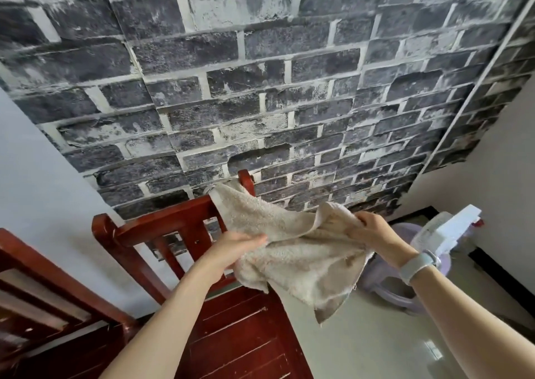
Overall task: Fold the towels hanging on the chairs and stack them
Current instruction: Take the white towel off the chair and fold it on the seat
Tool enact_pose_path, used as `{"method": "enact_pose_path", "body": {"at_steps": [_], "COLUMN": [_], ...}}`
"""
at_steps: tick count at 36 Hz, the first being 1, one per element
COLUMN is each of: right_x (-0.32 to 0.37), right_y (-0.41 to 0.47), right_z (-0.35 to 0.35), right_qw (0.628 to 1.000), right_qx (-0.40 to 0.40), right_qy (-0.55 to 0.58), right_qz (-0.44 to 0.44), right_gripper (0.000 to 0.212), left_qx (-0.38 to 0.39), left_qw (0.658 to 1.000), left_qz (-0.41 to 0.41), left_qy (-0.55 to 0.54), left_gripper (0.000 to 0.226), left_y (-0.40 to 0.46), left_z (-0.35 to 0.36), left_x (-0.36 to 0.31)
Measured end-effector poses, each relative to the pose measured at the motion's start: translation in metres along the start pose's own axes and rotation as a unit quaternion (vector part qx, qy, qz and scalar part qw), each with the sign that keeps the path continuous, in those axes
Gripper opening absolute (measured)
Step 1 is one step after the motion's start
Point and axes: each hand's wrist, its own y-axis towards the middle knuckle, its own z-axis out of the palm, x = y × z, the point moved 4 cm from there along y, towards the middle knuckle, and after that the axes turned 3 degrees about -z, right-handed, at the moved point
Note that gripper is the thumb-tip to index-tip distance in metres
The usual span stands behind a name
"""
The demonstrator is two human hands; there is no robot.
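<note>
- A dark brick wall [260, 89] is facing me, with a red wooden chair [162, 228] standing against it.
- I am holding a beige towel [289, 251] in the air, its far corner lying on the chair post.
- My left hand [231, 248] is pinching one edge; my right hand [373, 231] is gripping a bunched edge.
- It is looking soft, light and floppy, so I am judging the corners the best hold.

The towel [292, 251] hides the left hand's [231, 248] fingertips and, it seems, the chair's [179, 228] right post; a second chair [43, 292] is cut off at the left edge.
</note>
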Motion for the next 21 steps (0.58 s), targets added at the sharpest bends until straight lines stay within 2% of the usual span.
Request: {"method": "enact_pose_path", "body": {"at_steps": [2, 5, 7, 9, 11, 13, 15, 17, 19, 21], "right_x": [-0.013, -0.04, -0.062, -0.079, -0.09, -0.098, -0.102, -0.111, -0.123, -0.134], "right_y": [-0.001, -0.01, -0.02, -0.033, -0.042, -0.05, -0.055, -0.06, -0.069, -0.078], "right_z": [-0.003, -0.006, 0.0, 0.006, 0.007, 0.007, 0.009, 0.014, 0.019, 0.022], "right_qw": [0.998, 0.989, 0.984, 0.982, 0.98, 0.968, 0.957, 0.944, 0.93, 0.918], "right_qx": [-0.048, -0.105, -0.08, -0.076, -0.127, -0.176, -0.183, -0.17, -0.158, -0.157], "right_qy": [-0.035, -0.067, -0.087, -0.081, -0.024, 0.043, 0.102, 0.157, 0.206, 0.228], "right_qz": [0.022, 0.085, 0.13, 0.151, 0.154, 0.174, 0.201, 0.233, 0.262, 0.284], "right_gripper": [0.012, 0.015, 0.022, 0.027, 0.026, 0.024, 0.023, 0.023, 0.023, 0.023], "left_qx": [-0.029, -0.113, -0.147, -0.155, -0.151, -0.126, -0.081, -0.017, 0.011, 0.0], "left_qw": [0.994, 0.974, 0.966, 0.967, 0.976, 0.991, 0.992, 0.99, 0.988, 0.991], "left_qz": [0.048, 0.145, 0.178, 0.178, 0.143, 0.054, -0.052, -0.119, -0.15, -0.133], "left_qy": [0.092, 0.13, 0.114, 0.1, 0.069, -0.004, -0.083, -0.079, -0.036, 0.015], "left_gripper": [0.027, 0.017, 0.017, 0.017, 0.014, 0.016, 0.034, 0.044, 0.033, 0.02], "left_y": [-0.005, -0.009, -0.008, -0.006, -0.001, 0.011, 0.016, 0.017, 0.013, 0.011], "left_z": [0.006, 0.013, 0.016, 0.023, 0.032, 0.041, 0.047, 0.056, 0.065, 0.07], "left_x": [-0.004, -0.007, -0.002, 0.009, 0.02, 0.037, 0.052, 0.066, 0.074, 0.074]}}
